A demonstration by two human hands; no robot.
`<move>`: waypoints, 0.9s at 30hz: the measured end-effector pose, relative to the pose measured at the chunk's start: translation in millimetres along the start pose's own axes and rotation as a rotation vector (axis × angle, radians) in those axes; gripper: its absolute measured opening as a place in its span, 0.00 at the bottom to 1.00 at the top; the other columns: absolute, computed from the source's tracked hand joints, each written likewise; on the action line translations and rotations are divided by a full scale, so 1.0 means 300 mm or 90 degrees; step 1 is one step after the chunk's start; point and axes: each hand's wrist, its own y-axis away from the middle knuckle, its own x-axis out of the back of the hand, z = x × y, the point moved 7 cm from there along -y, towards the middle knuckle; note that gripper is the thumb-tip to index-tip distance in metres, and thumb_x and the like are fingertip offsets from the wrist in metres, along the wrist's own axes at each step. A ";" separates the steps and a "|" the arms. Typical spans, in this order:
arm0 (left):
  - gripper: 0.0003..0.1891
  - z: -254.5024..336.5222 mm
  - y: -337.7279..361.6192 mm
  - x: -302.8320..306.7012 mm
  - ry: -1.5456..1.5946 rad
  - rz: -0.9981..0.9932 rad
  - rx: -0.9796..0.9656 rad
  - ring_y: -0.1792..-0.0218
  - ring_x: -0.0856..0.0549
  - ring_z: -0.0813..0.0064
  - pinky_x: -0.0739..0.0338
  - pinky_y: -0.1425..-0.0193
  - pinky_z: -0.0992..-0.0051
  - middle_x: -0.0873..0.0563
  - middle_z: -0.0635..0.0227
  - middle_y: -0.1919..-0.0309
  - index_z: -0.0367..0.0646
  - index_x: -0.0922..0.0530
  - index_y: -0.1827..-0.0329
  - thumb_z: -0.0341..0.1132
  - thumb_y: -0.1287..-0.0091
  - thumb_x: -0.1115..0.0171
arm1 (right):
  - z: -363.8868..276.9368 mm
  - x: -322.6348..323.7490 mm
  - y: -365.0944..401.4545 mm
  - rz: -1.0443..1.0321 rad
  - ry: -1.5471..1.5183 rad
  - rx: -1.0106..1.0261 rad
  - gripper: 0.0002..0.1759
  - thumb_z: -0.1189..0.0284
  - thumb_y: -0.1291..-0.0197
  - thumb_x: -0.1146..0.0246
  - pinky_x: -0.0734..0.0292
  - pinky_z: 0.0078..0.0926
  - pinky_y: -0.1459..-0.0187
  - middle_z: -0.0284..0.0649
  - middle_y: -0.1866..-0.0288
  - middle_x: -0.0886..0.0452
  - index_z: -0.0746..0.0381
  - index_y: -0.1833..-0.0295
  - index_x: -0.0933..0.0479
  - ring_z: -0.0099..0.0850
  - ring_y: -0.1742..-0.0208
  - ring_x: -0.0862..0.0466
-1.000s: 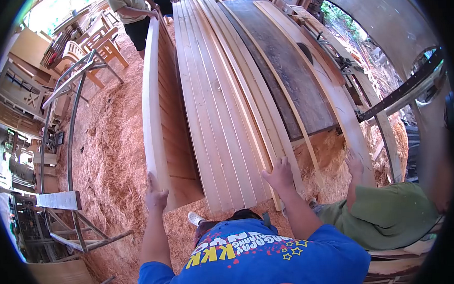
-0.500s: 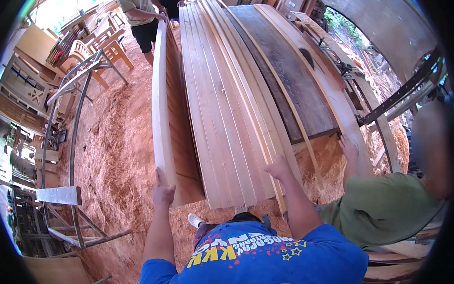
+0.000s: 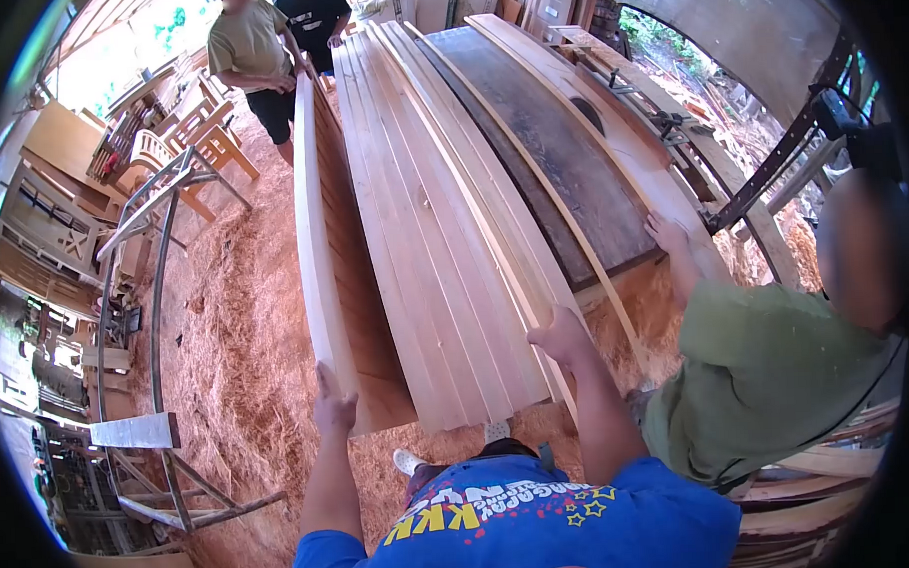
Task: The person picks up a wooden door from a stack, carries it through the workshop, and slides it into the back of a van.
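My left hand (image 3: 335, 408) is wrapped round the near end of a tall wooden panel (image 3: 317, 229) standing on edge, its pale narrow side up and its reddish-brown face toward the planks. To its right lie several long pale planks (image 3: 428, 245), side by side and lengthwise away from me. My right hand (image 3: 565, 338) is closed, thumb out to the left, on the near end of a narrow wooden strip (image 3: 501, 260) running along these planks. The undersides of the fingers are hidden.
A co-worker in a green shirt (image 3: 768, 373) leans in from the right, a hand (image 3: 670, 238) at the dark-topped table (image 3: 560, 150). Two people (image 3: 251, 51) stand at the far end. Left are a metal frame (image 3: 160, 294) and wooden chairs (image 3: 210, 157). Shavings cover the floor (image 3: 227, 362).
The view has tilted up slightly, showing more of the people at the far end. The green-shirted co-worker has shifted, with the hand farther left. Both my hands keep their places on the wood.
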 end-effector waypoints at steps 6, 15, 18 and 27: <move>0.58 0.008 0.000 -0.001 0.040 0.010 -0.012 0.46 0.14 0.41 0.19 0.39 0.50 0.14 0.41 0.44 0.63 0.59 0.11 0.47 0.42 0.31 | -0.054 0.080 0.097 0.002 -0.010 0.026 0.35 0.69 0.51 0.27 0.21 0.41 0.38 0.63 0.44 0.15 0.76 0.38 0.23 0.51 0.41 0.14; 0.58 -0.021 -0.004 -0.019 0.003 0.000 0.013 0.47 0.13 0.40 0.20 0.38 0.50 0.14 0.41 0.44 0.65 0.60 0.11 0.48 0.43 0.32 | -0.076 0.151 0.158 0.027 -0.055 0.026 0.33 0.67 0.50 0.27 0.20 0.40 0.41 0.59 0.47 0.14 0.76 0.40 0.22 0.47 0.44 0.13; 0.59 -0.024 0.001 -0.013 0.000 0.005 0.019 0.48 0.13 0.40 0.19 0.39 0.50 0.13 0.42 0.45 0.65 0.60 0.11 0.47 0.43 0.31 | -0.084 0.157 0.172 0.055 -0.038 0.028 0.33 0.66 0.50 0.28 0.21 0.40 0.41 0.59 0.47 0.14 0.75 0.40 0.22 0.47 0.44 0.13; 0.58 -0.021 -0.002 -0.012 0.007 -0.001 0.003 0.48 0.14 0.38 0.19 0.41 0.49 0.14 0.39 0.46 0.65 0.60 0.11 0.45 0.42 0.30 | -0.047 0.162 0.167 0.033 -0.100 0.025 0.34 0.67 0.50 0.28 0.23 0.39 0.39 0.57 0.45 0.14 0.74 0.38 0.24 0.46 0.43 0.13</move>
